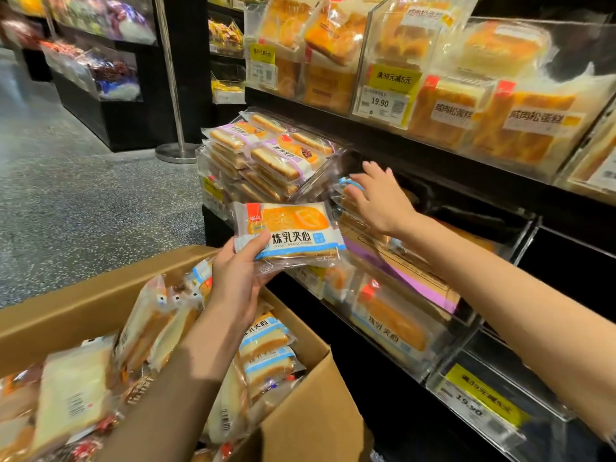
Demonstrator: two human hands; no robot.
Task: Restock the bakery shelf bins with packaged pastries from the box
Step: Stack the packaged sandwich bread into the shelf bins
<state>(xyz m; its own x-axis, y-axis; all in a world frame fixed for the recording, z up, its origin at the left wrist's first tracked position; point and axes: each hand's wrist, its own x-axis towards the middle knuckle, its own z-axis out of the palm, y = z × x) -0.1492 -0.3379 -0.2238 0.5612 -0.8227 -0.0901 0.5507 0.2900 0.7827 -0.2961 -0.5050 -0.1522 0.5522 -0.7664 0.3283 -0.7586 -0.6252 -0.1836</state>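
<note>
Head view
Left hand: your left hand (237, 276) grips a clear-wrapped toast bread packet with a blue, white and orange label (289, 234), thumb on its front, fingers underneath; you hold it level in the air, above the far corner of the box and just in front of the shelf edge.
Right hand: your right hand (376, 198) reaches into the clear plastic bin in the middle shelf row (433, 295), fingers spread and fairly straight, resting on a blue-edged packet at the top of the bin's stack (346, 185); nothing is clenched in it.
Box: the open brown cardboard box (100, 295) sits at the lower left, against the shelf front, filled with more wrapped bread packets (266, 348) lying at mixed angles.
Middle shelf, left end: a heap of purple-labelled toast packets (266, 155) is piled above the rim of its bin.
Middle bin, lower part: blue-labelled packets of the same kind lie behind the clear front wall, with a purple-edged cardboard sheet (410, 278) slanting above them.
Upper shelf: clear bins hold golden cake packets (533, 125), with a yellow promotion tag and a white price label reading 19.90 (383, 101) at the front edge.
Lower right: another yellow tag and price label (480, 400) sit on a clear bin front.
Floor: grey speckled floor (83, 195) stretches left, with a metal post on a round base (176, 151).
</note>
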